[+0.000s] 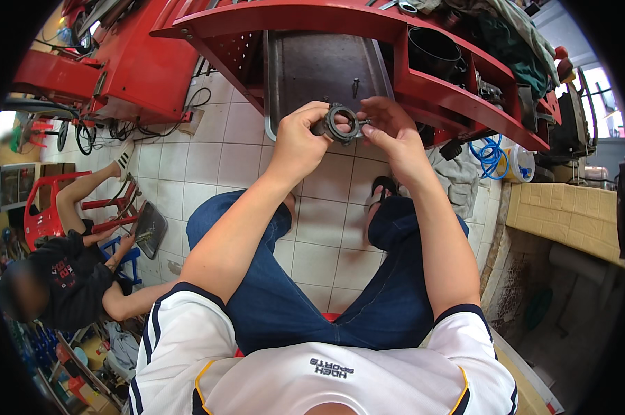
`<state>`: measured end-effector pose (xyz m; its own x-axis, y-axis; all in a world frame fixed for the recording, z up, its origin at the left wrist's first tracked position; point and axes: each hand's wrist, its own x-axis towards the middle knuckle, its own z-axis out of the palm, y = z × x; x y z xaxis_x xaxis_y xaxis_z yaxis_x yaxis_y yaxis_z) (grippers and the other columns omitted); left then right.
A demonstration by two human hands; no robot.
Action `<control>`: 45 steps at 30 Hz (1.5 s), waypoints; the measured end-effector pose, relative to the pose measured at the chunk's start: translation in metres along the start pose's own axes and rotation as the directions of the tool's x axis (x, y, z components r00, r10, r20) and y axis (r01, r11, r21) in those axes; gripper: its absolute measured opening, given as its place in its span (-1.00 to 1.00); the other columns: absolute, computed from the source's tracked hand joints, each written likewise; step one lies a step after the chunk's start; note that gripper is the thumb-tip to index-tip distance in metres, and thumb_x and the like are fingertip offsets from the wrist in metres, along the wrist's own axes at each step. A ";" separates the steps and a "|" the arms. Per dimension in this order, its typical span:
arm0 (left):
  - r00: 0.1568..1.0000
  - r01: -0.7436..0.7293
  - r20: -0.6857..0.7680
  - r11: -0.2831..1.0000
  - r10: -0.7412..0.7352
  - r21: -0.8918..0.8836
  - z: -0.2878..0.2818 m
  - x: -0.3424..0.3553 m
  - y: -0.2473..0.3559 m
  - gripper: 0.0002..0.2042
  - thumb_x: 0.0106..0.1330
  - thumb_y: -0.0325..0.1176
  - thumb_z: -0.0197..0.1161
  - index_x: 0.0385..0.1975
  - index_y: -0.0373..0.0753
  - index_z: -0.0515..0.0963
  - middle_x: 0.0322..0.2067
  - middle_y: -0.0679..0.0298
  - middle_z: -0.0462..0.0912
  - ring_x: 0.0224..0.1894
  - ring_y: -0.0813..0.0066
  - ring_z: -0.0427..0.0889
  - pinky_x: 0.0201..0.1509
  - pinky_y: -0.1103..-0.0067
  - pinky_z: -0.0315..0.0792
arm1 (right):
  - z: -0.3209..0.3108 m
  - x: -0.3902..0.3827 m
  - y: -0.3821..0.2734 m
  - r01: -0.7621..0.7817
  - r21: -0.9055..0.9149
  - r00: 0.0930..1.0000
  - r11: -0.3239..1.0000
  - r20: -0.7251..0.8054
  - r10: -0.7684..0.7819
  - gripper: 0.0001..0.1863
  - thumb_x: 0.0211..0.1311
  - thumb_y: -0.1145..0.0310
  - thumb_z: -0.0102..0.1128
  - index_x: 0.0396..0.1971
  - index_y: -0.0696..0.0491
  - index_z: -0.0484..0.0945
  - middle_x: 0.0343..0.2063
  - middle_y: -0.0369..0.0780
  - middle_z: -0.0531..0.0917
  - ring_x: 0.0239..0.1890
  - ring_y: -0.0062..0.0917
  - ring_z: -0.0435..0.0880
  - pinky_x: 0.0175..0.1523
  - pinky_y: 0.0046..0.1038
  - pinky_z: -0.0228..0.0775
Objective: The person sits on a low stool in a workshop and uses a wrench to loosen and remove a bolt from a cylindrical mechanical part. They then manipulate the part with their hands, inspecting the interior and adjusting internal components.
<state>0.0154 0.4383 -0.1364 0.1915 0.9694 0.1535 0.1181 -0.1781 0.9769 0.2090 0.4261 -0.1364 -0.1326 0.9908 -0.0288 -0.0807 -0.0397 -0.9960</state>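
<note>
My left hand grips a dark metal ring by its left side, thumb and fingers closed on it. The ring is held up above the near end of a grey metal tray, its round hole facing me. A small bolt sticks out from the ring's right side. There my right hand has its thumb and curled fingers closed around the bolt; its fingertips are partly hidden. Another bolt lies loose on the tray.
A red metal workbench spans the far side, with a black pot in its compartment. At left, another person sits by a red chair. A cardboard box and white bucket stand at right.
</note>
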 end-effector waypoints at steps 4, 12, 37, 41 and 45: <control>1.000 0.021 0.018 1.000 -0.021 -0.013 0.005 -0.003 0.001 -0.81 0.11 -0.69 0.34 -0.28 -0.34 0.72 -0.24 0.26 0.71 -0.18 0.49 0.66 -0.06 0.57 0.50 | -0.003 0.002 0.004 -0.210 0.184 0.977 0.960 0.089 0.196 -0.72 0.48 0.40 0.13 0.12 0.07 0.52 -0.18 -0.30 0.63 -0.16 -0.66 0.58 -0.11 -0.57 0.44; 0.998 0.038 0.044 0.999 -0.038 -0.020 0.003 -0.003 0.004 -0.88 0.22 -0.53 0.45 -0.27 -0.38 0.71 -0.24 0.30 0.68 -0.21 0.56 0.60 -0.11 0.59 0.47 | -0.003 0.003 0.009 -0.064 0.040 0.996 0.997 0.070 0.061 -0.70 0.48 0.43 0.11 0.15 0.08 0.48 -0.21 -0.34 0.59 -0.20 -0.71 0.52 -0.08 -0.57 0.41; 0.998 0.059 0.014 0.998 -0.060 0.019 -0.007 0.001 -0.009 -0.83 0.12 -0.71 0.36 -0.29 -0.38 0.71 -0.21 0.30 0.72 -0.15 0.55 0.66 -0.03 0.58 0.52 | -0.002 0.012 0.010 -0.243 0.362 0.967 0.900 0.159 0.197 -0.68 0.44 0.35 0.22 0.10 0.13 0.51 -0.13 -0.24 0.60 -0.14 -0.60 0.60 -0.09 -0.50 0.53; 0.997 0.069 0.027 0.998 -0.069 0.012 -0.005 -0.001 -0.004 -0.84 0.14 -0.70 0.38 -0.29 -0.38 0.71 -0.21 0.30 0.72 -0.16 0.57 0.65 -0.05 0.59 0.52 | -0.001 0.013 0.019 -0.173 0.121 0.981 0.977 0.111 0.160 -0.71 0.46 0.37 0.18 0.09 0.14 0.51 -0.12 -0.24 0.59 -0.18 -0.64 0.58 -0.04 -0.51 0.53; 0.999 0.040 0.027 0.999 -0.041 0.016 -0.007 0.000 -0.007 -0.85 0.15 -0.69 0.39 -0.29 -0.37 0.71 -0.22 0.30 0.71 -0.17 0.58 0.65 -0.06 0.60 0.52 | 0.004 0.008 0.010 -0.052 0.035 0.996 0.998 0.074 0.050 -0.71 0.42 0.46 0.21 0.09 0.14 0.50 -0.10 -0.24 0.60 -0.07 -0.62 0.59 0.06 -0.50 0.50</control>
<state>0.0080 0.4403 -0.1427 0.2125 0.9710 0.1094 0.1417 -0.1414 0.9798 0.2034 0.4327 -0.1458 -0.2089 0.9753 -0.0718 -0.1085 -0.0961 -0.9894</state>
